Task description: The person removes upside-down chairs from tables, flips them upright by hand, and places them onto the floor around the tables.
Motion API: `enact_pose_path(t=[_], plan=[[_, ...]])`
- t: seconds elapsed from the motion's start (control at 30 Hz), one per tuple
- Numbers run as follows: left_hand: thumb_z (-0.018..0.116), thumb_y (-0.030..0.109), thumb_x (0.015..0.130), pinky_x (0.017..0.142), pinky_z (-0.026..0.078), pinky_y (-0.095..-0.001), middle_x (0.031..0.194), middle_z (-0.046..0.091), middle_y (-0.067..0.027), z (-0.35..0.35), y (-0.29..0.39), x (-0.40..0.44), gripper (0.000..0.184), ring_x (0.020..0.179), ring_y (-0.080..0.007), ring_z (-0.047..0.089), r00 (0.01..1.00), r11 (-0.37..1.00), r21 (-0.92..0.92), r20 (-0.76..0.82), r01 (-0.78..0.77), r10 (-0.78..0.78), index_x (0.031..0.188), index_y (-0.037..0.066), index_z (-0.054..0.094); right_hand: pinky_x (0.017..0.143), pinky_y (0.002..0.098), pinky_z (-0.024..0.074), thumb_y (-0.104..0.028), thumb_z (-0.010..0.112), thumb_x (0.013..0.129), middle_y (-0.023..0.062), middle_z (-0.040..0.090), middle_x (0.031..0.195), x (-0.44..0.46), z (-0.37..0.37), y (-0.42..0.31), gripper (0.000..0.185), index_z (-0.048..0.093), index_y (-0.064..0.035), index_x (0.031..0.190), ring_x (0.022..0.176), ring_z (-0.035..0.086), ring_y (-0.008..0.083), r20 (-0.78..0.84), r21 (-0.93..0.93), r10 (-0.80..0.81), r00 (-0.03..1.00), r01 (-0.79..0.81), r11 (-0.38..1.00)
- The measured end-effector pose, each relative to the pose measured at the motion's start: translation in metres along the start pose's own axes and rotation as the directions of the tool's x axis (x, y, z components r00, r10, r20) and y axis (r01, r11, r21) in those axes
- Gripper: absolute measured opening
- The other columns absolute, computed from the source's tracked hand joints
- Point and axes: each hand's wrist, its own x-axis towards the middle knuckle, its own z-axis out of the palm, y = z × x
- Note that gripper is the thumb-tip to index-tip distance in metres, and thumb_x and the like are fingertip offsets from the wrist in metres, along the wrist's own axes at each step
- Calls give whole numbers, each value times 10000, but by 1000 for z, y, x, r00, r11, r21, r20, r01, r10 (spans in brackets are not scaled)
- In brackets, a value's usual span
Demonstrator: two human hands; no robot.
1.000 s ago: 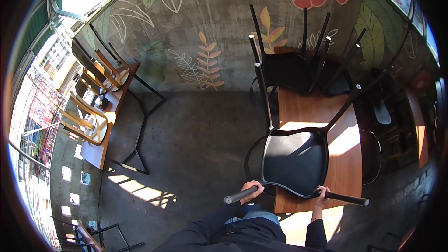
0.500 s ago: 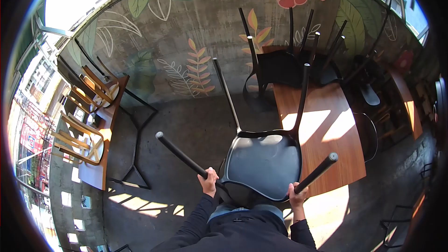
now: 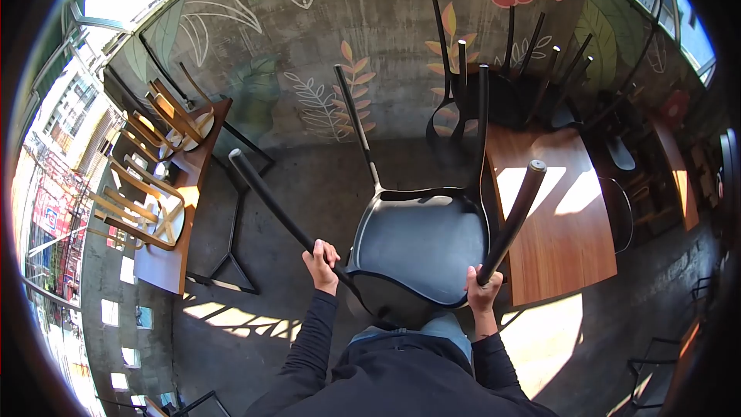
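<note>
The left hand (image 3: 321,266) is closed around one leg (image 3: 270,197) of the black chair (image 3: 421,243), and the right hand (image 3: 484,291) is closed around another leg (image 3: 512,220). With one leg in each hand, the weight is probably shared and the chair kept from swinging. This chair is upside down, just to the left of the wooden table (image 3: 552,255). At the far end of this table, dark chairs (image 3: 502,108) have their legs upward, seemingly to rest by their seats. Well to the table's left, wooden chairs (image 3: 158,216) are upturned on a second table (image 3: 158,274).

Two hands (image 3: 321,266), one held chair (image 3: 421,243)
</note>
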Motion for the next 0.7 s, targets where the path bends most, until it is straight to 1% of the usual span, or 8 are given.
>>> enact_pose_path(t=[0.03,0.1,0.2,0.27,0.3,0.4,0.53,0.7], plan=[[527,350,990,482,378,-276,503,380,11,-4,11,12,505,434,-88,370,998,999,-21,50,-28,29,569,87,434,379,253,365,-11,608,912,-1,437,463,-2,9,-3,441,381,-68,538,370,459,93,10,77,-26,1000,25,997],[518,425,997,501,376,-276,516,371,9,-12,36,37,545,458,-86,367,985,995,-26,139,-97,99,582,85,426,400,254,379,10,572,920,13,451,490,-4,18,-21,417,387,-76,556,395,461,98,160,289,41,986,-87,953],[421,652,976,610,372,-277,483,357,15,-17,84,76,638,453,-113,363,966,999,28,259,-23,15,614,126,413,510,287,472,5,560,937,35,481,507,-3,31,-69,393,425,-63,575,438,498,125,328,478,58,943,-219,851],[361,664,1001,530,382,-269,516,362,7,-16,124,96,666,452,-102,384,927,998,-41,374,52,-33,681,88,462,568,303,505,-11,585,949,41,517,523,-5,40,-92,380,463,-49,591,457,521,126,350,582,2,937,-219,783],[356,660,1006,535,392,-267,515,362,9,-14,140,102,666,452,-101,393,924,999,3,381,35,-34,683,87,463,632,345,531,-40,588,958,54,524,522,-5,40,-106,378,482,-44,595,465,533,144,383,599,-6,924,-244,763],[327,652,1020,594,402,-275,477,360,25,-5,183,104,650,431,-107,385,929,984,169,353,55,-113,682,112,454,619,358,527,-64,586,962,68,532,523,-14,46,-126,376,496,-41,598,468,544,159,390,680,-46,920,-255,687],[343,664,1013,606,414,-279,484,365,31,-18,202,97,646,430,-107,393,878,944,217,362,247,-313,685,119,455,601,356,489,-130,554,972,76,522,519,-18,45,-139,378,490,-42,610,458,532,171,432,731,-49,901,-318,604],[318,698,996,377,418,-265,504,391,11,-53,205,76,662,371,-90,391,808,873,261,337,413,-483,772,95,474,624,343,482,-184,540,955,80,529,533,-19,37,-149,358,509,-51,625,471,531,164,549,698,-17,836,-447,559]])
